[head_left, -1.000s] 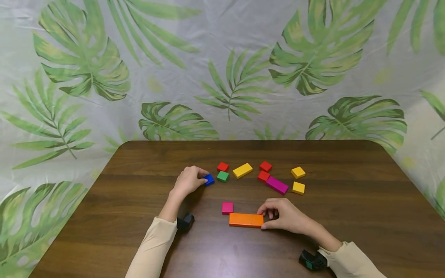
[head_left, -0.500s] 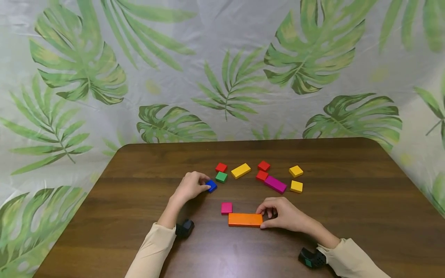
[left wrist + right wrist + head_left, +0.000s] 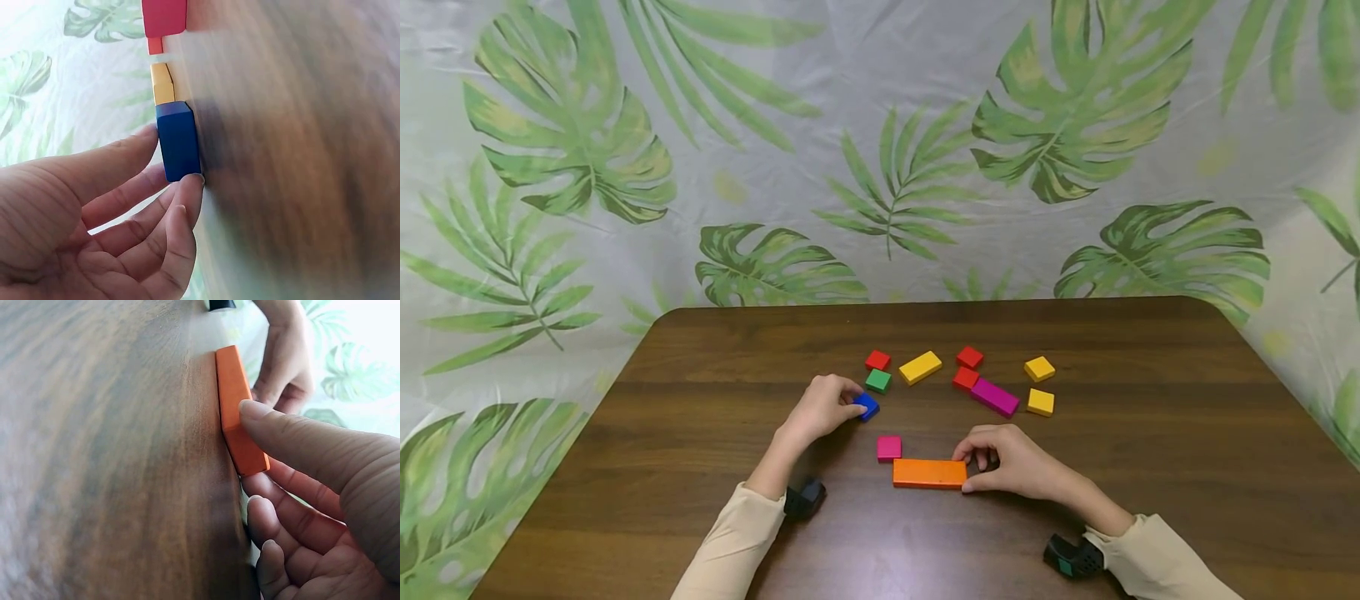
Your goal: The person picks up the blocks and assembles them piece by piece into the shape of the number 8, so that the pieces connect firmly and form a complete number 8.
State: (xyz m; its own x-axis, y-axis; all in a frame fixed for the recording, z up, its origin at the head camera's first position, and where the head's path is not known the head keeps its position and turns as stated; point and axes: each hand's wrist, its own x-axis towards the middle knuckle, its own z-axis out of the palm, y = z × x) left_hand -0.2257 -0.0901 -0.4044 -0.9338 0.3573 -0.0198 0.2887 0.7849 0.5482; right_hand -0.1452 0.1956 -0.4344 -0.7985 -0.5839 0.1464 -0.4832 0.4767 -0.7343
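My left hand (image 3: 824, 407) pinches a small blue block (image 3: 867, 407) between thumb and fingertips, just in front of a green block (image 3: 878, 381). In the left wrist view the blue block (image 3: 179, 140) shows clearly between the thumb and the fingers. With thumb and fingers my right hand (image 3: 1017, 463) grips the right end of a long orange block (image 3: 929, 473), which lies flat on the table. The right wrist view has the thumb across the orange block's (image 3: 236, 412) near end. A pink square block (image 3: 889, 448) sits behind the orange block's left corner.
Behind the hands on the brown table (image 3: 700, 350) lie a red block (image 3: 877, 360), a long yellow block (image 3: 921, 367), two more red blocks (image 3: 969, 357), a purple block (image 3: 995, 397) and two small yellow blocks (image 3: 1041, 402). A leaf-patterned cloth (image 3: 910, 150) hangs behind.
My left hand has drawn the blue block toward me and to the right, away from the green block's side. The right hand and orange block have stayed in place.
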